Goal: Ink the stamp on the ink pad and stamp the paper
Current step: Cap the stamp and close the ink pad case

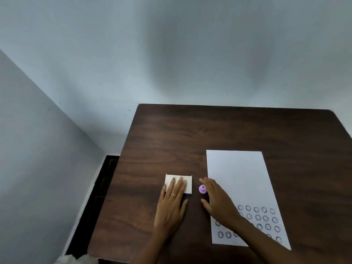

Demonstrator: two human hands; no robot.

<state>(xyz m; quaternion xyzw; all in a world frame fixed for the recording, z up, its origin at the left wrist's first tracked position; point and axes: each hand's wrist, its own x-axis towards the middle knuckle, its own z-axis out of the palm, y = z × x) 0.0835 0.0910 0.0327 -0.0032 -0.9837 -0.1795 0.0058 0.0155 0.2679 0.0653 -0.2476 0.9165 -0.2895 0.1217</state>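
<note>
On the dark wooden desk [228, 130], near its front-left part, sits the ink pad [187, 184], a white rectangular case with a dark edge showing at its near side; whether the lid is shut or lifted I cannot tell; the left hand [171, 204] lies flat over it, fingers spread and resting on the white top, clamped on nothing. Just beside the pad, to its right, stands the stamp [202, 189], small, lilac, knob upward, upright on the bare wood; the right hand [219, 201] is cupped around it, thumb and fingers apart on either side, not yet closed; contact with the knob looks absent or very light. Right of that lies the paper [236, 174], a white sheet; rows of round dark stamp marks [257, 218] fill its near part, partly hidden under the right forearm; the far part is blank.

Judgement: step in hand is taking up the stamp for another inking; the sheet is perhaps a third filled. To do it well: pinch the knob squarely between thumb and fingertips so the face stays level; keep the left hand steadying the pad; press straight down on the ink, no rocking; lift clean; set the next mark in the blank band just beyond the last row, aligned with the columns. Risk: a tilted stamp gives a partial ring; the forearm may smear fresh marks.
</note>
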